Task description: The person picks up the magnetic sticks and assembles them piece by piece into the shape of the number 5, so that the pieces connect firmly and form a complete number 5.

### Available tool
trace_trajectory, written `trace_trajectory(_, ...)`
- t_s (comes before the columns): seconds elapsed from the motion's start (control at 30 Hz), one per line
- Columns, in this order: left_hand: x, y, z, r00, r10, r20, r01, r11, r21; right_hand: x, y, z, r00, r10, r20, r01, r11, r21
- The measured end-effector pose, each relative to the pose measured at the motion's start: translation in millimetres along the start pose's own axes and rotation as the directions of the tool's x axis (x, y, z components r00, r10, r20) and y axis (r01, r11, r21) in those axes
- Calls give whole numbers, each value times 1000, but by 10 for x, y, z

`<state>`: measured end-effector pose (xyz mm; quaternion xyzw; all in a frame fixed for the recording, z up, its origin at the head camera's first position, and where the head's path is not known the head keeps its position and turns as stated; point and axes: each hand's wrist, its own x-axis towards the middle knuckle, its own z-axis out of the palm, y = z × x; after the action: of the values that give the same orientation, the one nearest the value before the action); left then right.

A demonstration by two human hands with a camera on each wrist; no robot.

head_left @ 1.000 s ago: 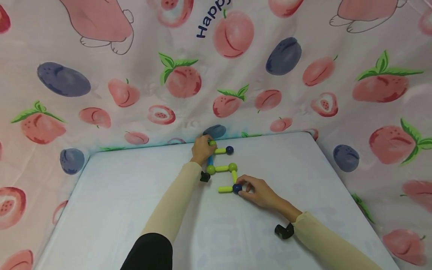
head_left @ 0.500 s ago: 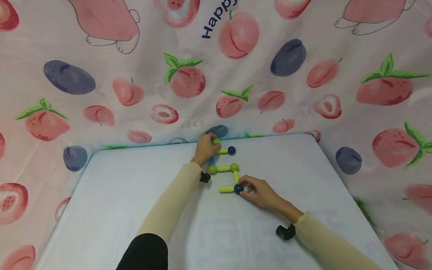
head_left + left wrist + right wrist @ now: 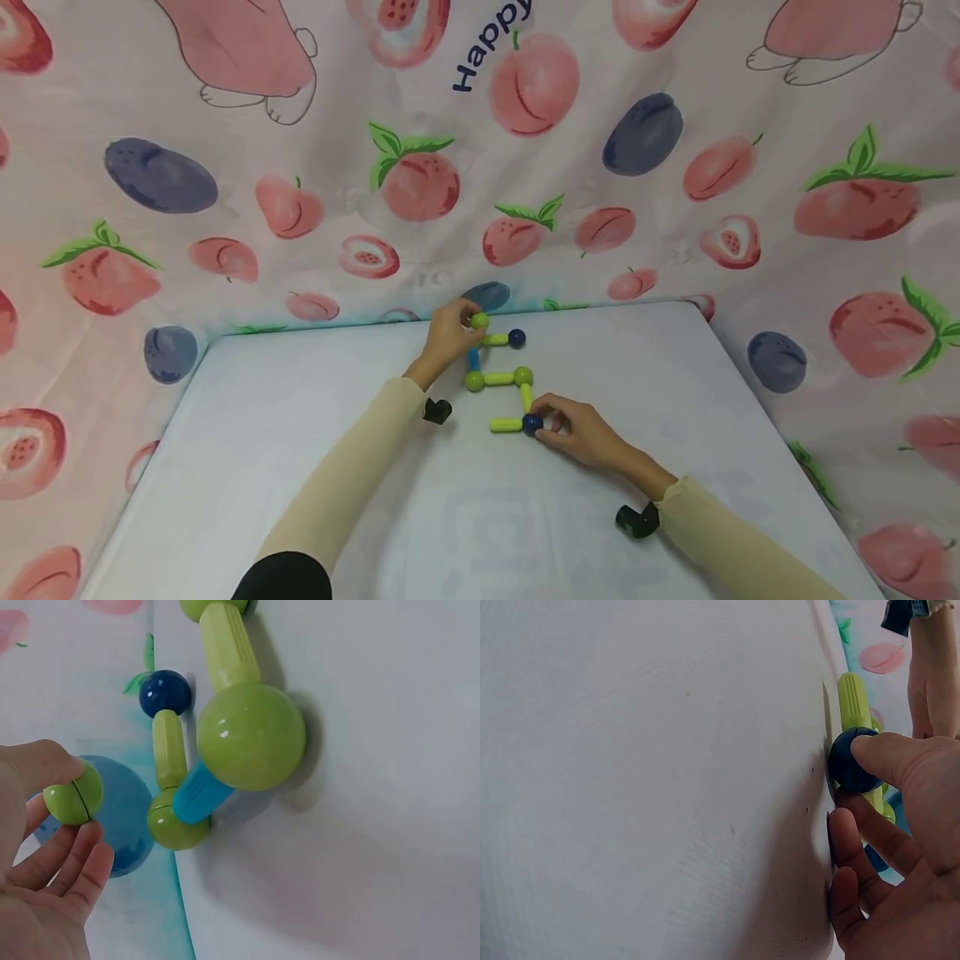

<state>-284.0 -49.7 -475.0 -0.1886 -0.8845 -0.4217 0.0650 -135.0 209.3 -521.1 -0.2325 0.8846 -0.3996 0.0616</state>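
Note:
Ball-and-rod building pieces form a zigzag chain on the white table [image 3: 420, 517]. At its far end my left hand [image 3: 448, 335] pinches a loose green ball [image 3: 73, 793] between thumb and fingers. In the left wrist view, this ball is apart from the chain's far green ball [image 3: 178, 819], which joins a blue rod [image 3: 201, 795] and a green rod [image 3: 169, 750] tipped with a dark blue ball [image 3: 165, 694]. My right hand [image 3: 577, 429] pinches the near dark blue ball [image 3: 532, 424] with thumb and forefinger; a green rod [image 3: 506, 425] sticks out leftward from it.
Along the back edge of the table hangs a fruit-printed cloth [image 3: 315, 208], close behind my left hand. A black wrist camera [image 3: 637, 522] juts from my right sleeve, another black camera [image 3: 437, 410] from the left one. The table's right edge slants down beside my right arm.
My left forearm and wrist have swung to the left, while its fingers keep the green ball near the chain's far end. My right hand has kept its grip on the dark blue ball.

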Motion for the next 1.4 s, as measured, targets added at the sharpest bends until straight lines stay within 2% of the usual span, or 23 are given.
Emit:
trace_trajectory(0.2,-188,3,-93,999,53,-13,-53,997,-47,-20,11,11,1000,1,-6,-1,1000,-2)
trace_trajectory(0.63,-531,-51,-240,999,53,8,-53,997,-50,-45,0,-10,1000,14,-6,-14,1000,-1)
trace_trajectory(0.87,-720,-113,-285,998,68,18,-67,994,-83,-37,-2,1,1000,13,-1,-13,1000,-5)
trace_trajectory(1.1,-922,-183,-334,994,62,85,-50,989,-140,-33,1,5,1000,12,-2,-12,1000,-4)
trace_trajectory(1.23,-1051,-196,-331,988,90,124,-68,984,-167,-21,12,8,1000,8,-8,-9,1000,-9)
trace_trajectory(1.4,-1208,-192,-281,979,104,175,-77,985,-155,-10,-1,12,1000,7,-9,-7,1000,-14)
